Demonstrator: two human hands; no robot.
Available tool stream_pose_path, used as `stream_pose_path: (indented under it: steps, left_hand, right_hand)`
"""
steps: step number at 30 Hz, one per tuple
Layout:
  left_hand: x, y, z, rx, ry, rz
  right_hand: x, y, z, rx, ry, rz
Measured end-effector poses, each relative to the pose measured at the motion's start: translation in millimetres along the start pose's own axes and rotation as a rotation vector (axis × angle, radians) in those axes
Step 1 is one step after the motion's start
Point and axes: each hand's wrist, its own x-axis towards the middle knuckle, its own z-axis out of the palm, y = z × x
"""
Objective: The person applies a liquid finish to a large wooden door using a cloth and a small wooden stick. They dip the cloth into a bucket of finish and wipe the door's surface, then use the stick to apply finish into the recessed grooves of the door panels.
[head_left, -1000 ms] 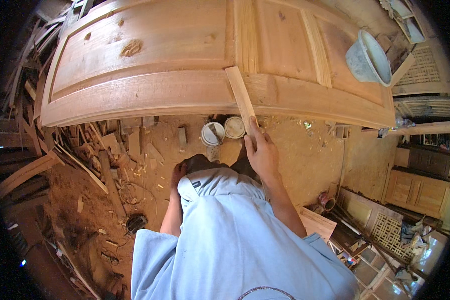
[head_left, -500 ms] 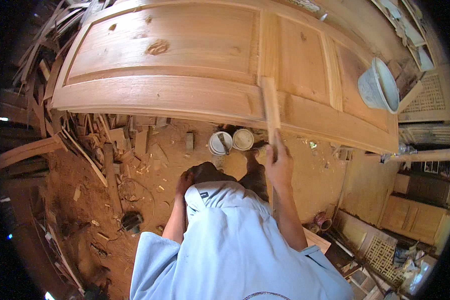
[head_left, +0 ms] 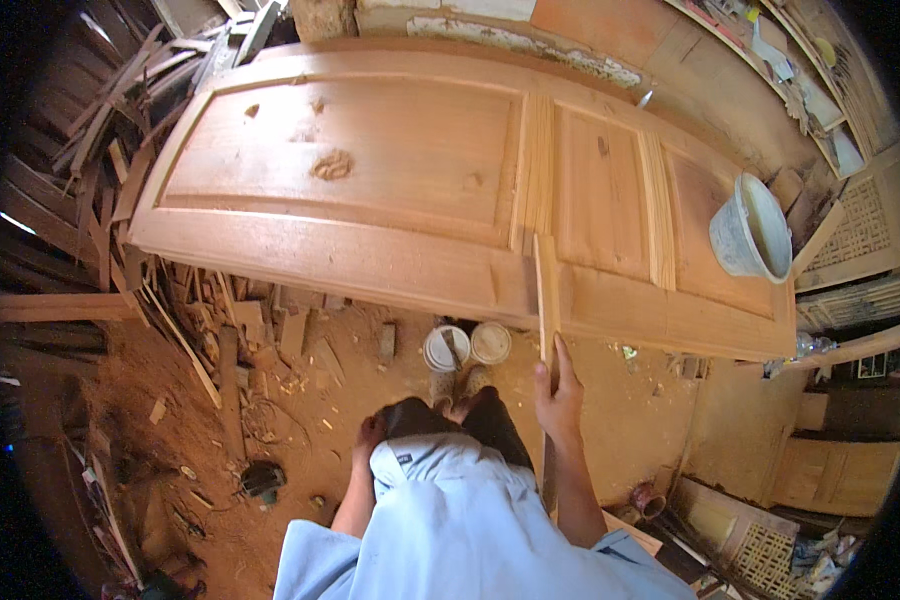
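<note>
My right hand (head_left: 560, 395) grips a long narrow wooden strip (head_left: 547, 285). The strip runs up from beside my body, and its top end lies over the lower rail of a pale panelled wooden door (head_left: 350, 170) laid flat in front of me. My left hand (head_left: 369, 435) is low at my left hip, against dark shorts (head_left: 418, 418), its fingers curled; whatever it may hold is hidden. A grey plastic tub (head_left: 740, 235) rests on the door's right end. Two white lidded pails (head_left: 490, 343) stand on the floor beyond my feet, a dark tool lying on the left one.
Scrap boards (head_left: 120, 190) are heaped at the left, with offcuts and a dark round object (head_left: 260, 478) on the dirt floor. Lattice panels (head_left: 855, 225), wooden cabinet doors (head_left: 835, 470) and a red pot (head_left: 647, 500) are at the right. A shelf (head_left: 760, 60) runs along the back wall.
The view has tilted up, showing the wall behind the door and moving door, pails and body lower in frame. The strip in my right hand now stands more upright, further right along the rail.
</note>
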Motion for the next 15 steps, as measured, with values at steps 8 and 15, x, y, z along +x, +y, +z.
stream_pose_path:
  steps: [8, 15]
  left_hand:
    - [-17.8, -17.5, -18.6, -0.061, -0.082, 0.28]
    - [-2.4, 35.4, -34.5, -0.199, -0.01, 0.397]
  right_hand:
    - [12.3, 23.3, -12.1, 0.115, 0.207, -0.148]
    - [20.6, -8.7, -61.0, 0.269, 0.1, 0.07]
